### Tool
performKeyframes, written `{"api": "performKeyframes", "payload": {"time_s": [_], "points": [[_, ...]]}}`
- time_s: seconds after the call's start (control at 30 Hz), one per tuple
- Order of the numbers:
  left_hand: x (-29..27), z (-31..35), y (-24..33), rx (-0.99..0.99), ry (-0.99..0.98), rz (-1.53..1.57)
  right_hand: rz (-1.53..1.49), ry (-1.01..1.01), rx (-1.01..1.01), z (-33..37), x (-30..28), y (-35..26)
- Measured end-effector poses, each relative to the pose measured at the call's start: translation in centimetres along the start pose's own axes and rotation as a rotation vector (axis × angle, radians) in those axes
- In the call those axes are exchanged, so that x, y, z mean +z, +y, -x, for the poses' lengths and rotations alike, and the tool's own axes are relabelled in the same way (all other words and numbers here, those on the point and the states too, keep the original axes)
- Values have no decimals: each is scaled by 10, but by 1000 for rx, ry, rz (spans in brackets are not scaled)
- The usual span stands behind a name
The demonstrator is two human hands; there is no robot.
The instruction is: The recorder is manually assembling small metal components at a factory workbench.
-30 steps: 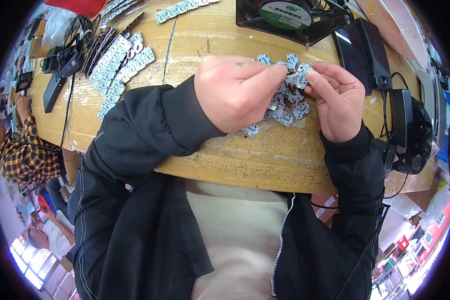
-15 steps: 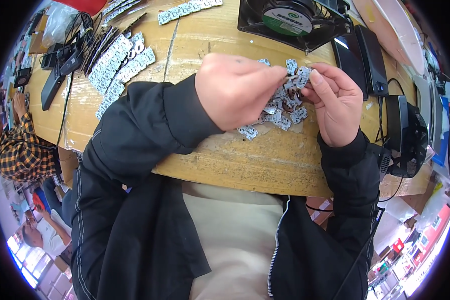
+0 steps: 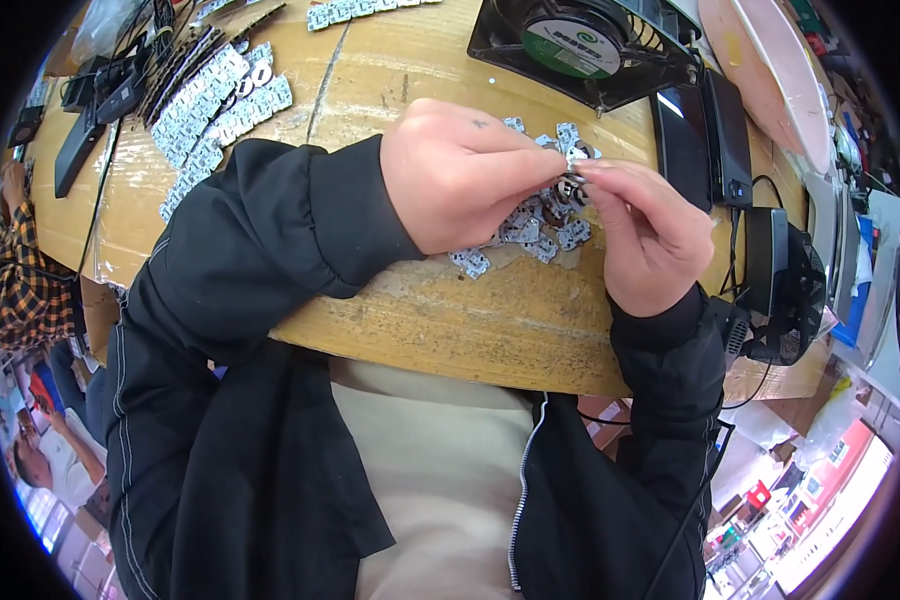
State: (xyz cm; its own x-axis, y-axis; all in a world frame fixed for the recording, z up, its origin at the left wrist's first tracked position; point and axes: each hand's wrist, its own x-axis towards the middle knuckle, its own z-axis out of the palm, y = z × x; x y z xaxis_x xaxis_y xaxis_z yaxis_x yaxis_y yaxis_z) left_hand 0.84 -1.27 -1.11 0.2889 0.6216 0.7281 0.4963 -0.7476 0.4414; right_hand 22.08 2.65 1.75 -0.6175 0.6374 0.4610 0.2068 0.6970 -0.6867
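A small white circuit board (image 3: pixel 576 157) is pinched between my two hands, just above a loose pile of similar boards (image 3: pixel 525 228). My left hand (image 3: pixel 465 180) is closed, its thumb and finger meeting at the board's left side; its other fingers are curled under and hidden. From the right, my right hand (image 3: pixel 655 235) grips the same board between thumb and forefinger. Fingertips cover much of the board, and it appears nearly edge-on. Some pieces in the pile show brown undersides. One board (image 3: pixel 470 263) lies at the pile's near left edge.
A black fan (image 3: pixel 580 45) stands beyond the pile. Panels of joined boards (image 3: pixel 200 105) lie at far left, near black adapters and cables (image 3: pixel 120 90). Dark flat devices (image 3: pixel 705 140) and a small black fan (image 3: pixel 795 290) are at right. Another person in a checked shirt (image 3: pixel 30 280) sits at left.
The held board has gone from facing up to nearly edge-on. My right hand has turned, its fingers now closer to my left fingertips. The whole view has shifted slightly.
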Motion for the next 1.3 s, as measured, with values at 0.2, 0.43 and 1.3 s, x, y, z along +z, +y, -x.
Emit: {"api": "performKeyframes", "payload": {"time_s": [0.2,0.43,1.3], "points": [[5,0,-1,-35,41,4,1,-13,-10,-1,-1,1],[-2,-8,5,-181,-1,177,-141,61,237,8,-1,1],[-4,-10,10,-56,-45,55,-848,86,702,6,-1,20]]}}
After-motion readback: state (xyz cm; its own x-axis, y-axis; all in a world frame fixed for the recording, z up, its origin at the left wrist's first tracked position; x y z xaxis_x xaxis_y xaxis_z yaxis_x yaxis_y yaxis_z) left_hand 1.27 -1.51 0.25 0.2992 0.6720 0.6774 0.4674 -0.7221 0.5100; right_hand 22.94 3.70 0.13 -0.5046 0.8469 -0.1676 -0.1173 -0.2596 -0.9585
